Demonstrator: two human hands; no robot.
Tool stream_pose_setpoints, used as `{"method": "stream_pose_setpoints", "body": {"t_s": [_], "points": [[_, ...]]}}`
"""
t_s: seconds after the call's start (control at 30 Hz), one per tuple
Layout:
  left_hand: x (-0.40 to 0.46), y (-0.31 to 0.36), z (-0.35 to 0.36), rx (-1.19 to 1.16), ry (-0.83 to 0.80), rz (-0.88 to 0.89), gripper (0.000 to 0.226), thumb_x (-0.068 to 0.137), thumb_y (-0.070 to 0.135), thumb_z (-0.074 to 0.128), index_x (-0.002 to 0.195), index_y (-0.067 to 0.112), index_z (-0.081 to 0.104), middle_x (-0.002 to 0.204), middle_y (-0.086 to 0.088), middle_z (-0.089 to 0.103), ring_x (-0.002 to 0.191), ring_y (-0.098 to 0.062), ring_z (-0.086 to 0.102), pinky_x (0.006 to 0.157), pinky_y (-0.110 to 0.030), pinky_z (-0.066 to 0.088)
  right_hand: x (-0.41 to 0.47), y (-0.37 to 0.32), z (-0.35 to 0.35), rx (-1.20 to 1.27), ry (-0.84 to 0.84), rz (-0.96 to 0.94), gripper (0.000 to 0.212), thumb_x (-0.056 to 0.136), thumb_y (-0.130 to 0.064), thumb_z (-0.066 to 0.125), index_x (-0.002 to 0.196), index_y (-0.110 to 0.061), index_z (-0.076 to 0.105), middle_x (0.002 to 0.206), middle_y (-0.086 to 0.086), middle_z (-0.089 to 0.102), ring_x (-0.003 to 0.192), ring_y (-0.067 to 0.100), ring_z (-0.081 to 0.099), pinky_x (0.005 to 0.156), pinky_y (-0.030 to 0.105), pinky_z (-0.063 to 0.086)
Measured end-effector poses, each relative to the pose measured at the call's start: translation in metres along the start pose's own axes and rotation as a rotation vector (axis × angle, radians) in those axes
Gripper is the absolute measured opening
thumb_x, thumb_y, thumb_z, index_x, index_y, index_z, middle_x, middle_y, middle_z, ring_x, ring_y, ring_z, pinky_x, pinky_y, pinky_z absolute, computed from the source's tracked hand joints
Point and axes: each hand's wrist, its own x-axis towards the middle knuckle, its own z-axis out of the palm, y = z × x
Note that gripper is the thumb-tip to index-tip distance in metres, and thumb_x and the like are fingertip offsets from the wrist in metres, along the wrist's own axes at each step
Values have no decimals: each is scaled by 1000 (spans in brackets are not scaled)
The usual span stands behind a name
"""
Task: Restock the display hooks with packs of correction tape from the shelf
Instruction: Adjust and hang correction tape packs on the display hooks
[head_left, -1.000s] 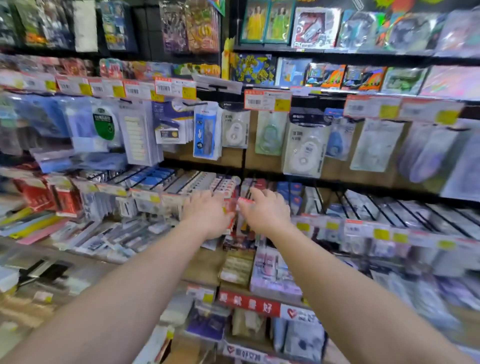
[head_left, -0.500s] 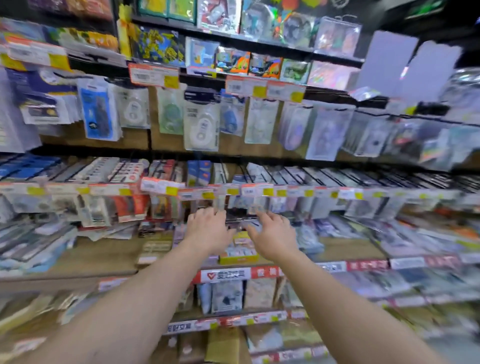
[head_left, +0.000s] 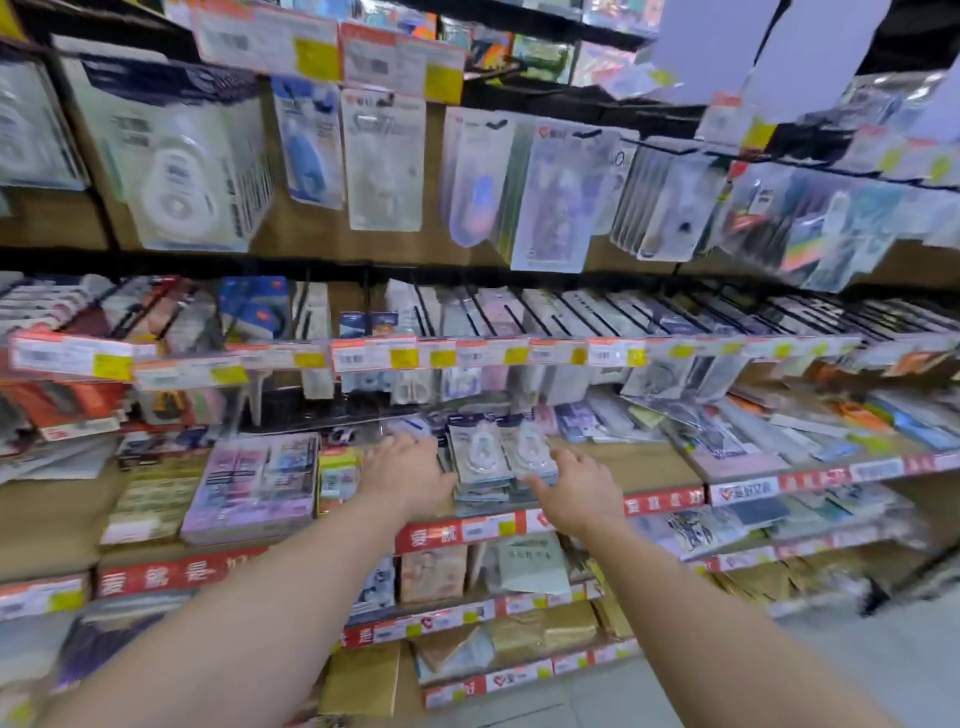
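Red shelf strip (head_left: 457, 532) with white characters, yellow-patched white price tags (head_left: 374, 357), translucent grey-white packs (head_left: 498, 452)

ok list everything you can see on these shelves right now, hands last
correction tape packs: two stacks side by side, clear with white dispensers, shelf between the hands
pastel boxed sets: a few, pink and lilac, same shelf, left of the hands
hanging packs: many, mostly clear and white, on the upper hooks
large tape pack: one thick bunch, white, upper hooks at left
price tags: a long row, white, orange and yellow, on the middle hook rail
shelf edge strip: red and white, front of the shelf
brown packets: several, tan, lowest shelves
left hand: open, on the left stack's side
right hand: open, at the right stack; contact unclear
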Motion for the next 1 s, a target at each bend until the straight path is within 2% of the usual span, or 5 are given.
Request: {"method": "stream_pose_setpoints", "body": {"t_s": [0.3, 0.4, 0.7, 0.83, 1.0], "points": [[94, 54, 35, 7, -115, -139, 50, 95, 52, 48, 128, 14, 51, 135, -14, 52, 126, -35, 49, 98, -42, 44, 124, 40, 10, 7, -156, -123, 60, 95, -56, 45, 142, -19, 39, 133, 15, 53, 121, 37, 51, 96, 43, 46], [119, 64, 51, -37, -140, -220, 62, 94, 55, 48, 141, 15, 44, 143, -14, 48, 129, -34, 48, 100, -42, 46, 153, 48, 20, -6, -207, -139, 62, 95, -57, 46, 141, -15, 40, 134, 18, 51, 123, 36, 51, 97, 42, 47], [153, 71, 91, -477, -179, -579, 102, 79, 68, 65, 153, 9, 27, 154, -13, 39, 137, -33, 43, 106, -36, 42, 202, 63, 44, 132, -375, -86, 71, 92, -61, 49, 145, -17, 34, 132, 12, 56, 117, 32, 58, 90, 40, 51], [154, 70, 98, -659, -169, -688, 98, 77, 59, 74, 149, 6, 34, 152, -12, 42, 135, -33, 46, 101, -36, 42, 209, 69, 47, 197, -438, -71, 79, 92, -59, 54, 149, -10, 30, 131, 11, 62, 119, 29, 60, 89, 34, 49], [153, 65, 100, -773, -142, -727, 85, 78, 47, 79, 142, 4, 43, 142, -13, 51, 126, -33, 53, 98, -35, 44, 213, 74, 50, 255, -503, -8, 80, 88, -62, 58, 140, -3, 43, 117, 9, 69, 108, 24, 65, 90, 34, 52]]}}
